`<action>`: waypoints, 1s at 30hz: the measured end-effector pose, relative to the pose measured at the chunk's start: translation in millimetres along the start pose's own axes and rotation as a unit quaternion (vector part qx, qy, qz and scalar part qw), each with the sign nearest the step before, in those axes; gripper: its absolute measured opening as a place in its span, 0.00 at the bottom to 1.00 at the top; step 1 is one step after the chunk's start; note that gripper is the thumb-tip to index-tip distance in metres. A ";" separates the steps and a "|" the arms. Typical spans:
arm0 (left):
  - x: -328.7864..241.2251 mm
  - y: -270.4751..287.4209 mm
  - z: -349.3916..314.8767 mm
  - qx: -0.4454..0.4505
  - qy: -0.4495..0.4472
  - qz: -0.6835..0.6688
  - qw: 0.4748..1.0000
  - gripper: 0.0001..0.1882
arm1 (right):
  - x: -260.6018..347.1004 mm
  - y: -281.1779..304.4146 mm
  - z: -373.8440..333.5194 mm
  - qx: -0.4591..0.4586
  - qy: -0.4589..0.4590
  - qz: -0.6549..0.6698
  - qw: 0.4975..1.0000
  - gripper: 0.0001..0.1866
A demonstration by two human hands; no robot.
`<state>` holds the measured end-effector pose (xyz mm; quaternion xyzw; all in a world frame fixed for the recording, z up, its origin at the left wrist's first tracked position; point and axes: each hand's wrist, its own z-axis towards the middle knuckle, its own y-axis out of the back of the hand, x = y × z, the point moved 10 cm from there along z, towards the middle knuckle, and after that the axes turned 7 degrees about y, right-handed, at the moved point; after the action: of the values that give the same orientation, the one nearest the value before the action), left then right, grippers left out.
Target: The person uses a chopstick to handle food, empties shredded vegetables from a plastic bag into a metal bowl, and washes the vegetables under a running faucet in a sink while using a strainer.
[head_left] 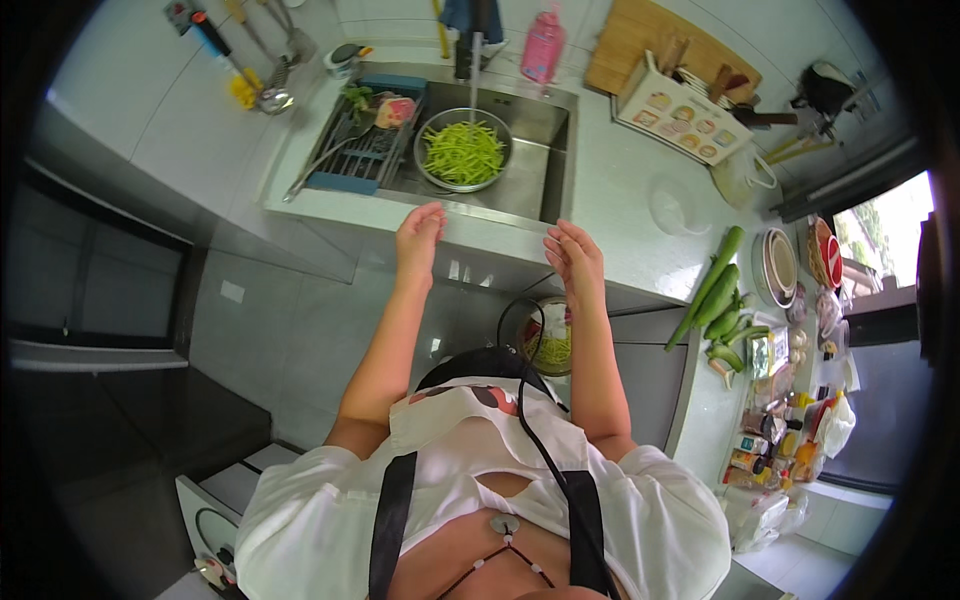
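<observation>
Both hands hover just in front of the sink's near edge, apart from each other and with nothing in them. My left hand (420, 240) has its fingers loosely bent, below the bowl. To its right, my right hand (577, 258) is half curled with the fingers slightly apart. A round metal bowl (459, 187) full of thin green vegetable strips (465, 153) stands in the steel sink (535, 170). From the faucet (478, 50), a stream comes down into the bowl. Neither hand touches the bowl.
A roll-up rack (345, 160) across the sink's left holds a pinkish piece of food (395, 111) and some greens. On the right counter lie long green vegetables (716, 290). A pink bottle (543, 46) and a utensil holder (680, 115) stand behind. A bin (550, 345) sits below.
</observation>
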<state>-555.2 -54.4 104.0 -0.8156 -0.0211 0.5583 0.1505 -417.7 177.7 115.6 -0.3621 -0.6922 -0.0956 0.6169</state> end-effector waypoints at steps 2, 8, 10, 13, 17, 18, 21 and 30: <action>-10.4 38.4 2.3 -0.033 -0.004 -0.012 0.999 0.11 | -8.2 -34.2 6.4 0.029 -0.010 -0.026 0.999 0.15; 0.5 70.2 21.8 -0.056 0.016 -0.041 0.997 0.11 | -17.8 -63.0 25.3 0.039 -0.027 -0.044 0.998 0.14; 12.4 64.1 31.9 -0.041 0.029 -0.032 0.998 0.11 | -18.3 -56.8 38.1 0.034 -0.030 -0.043 0.998 0.15; 19.6 56.8 42.6 -0.038 0.036 -0.016 0.999 0.11 | -30.8 -35.6 53.7 0.011 -0.043 -0.025 0.999 0.14; 22.3 46.2 64.2 -0.046 0.053 0.011 0.997 0.11 | -41.0 -21.0 84.7 0.002 -0.049 0.007 0.999 0.14; 24.9 43.4 71.6 -0.043 0.055 0.016 0.997 0.11 | -42.9 -20.1 92.3 0.005 -0.054 0.010 0.998 0.15; 28.8 30.4 86.5 -0.037 0.062 0.023 0.997 0.11 | -48.0 -11.4 105.6 -0.008 -0.069 -0.008 0.998 0.15; 57.7 25.4 132.4 -0.014 0.100 0.008 0.995 0.11 | -78.2 0.2 148.7 -0.048 -0.088 0.009 0.995 0.14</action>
<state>-658.4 -37.6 1.1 -0.8696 -0.0073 0.4747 0.1360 -536.1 234.0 10.5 -0.4044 -0.7354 -0.0905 0.5361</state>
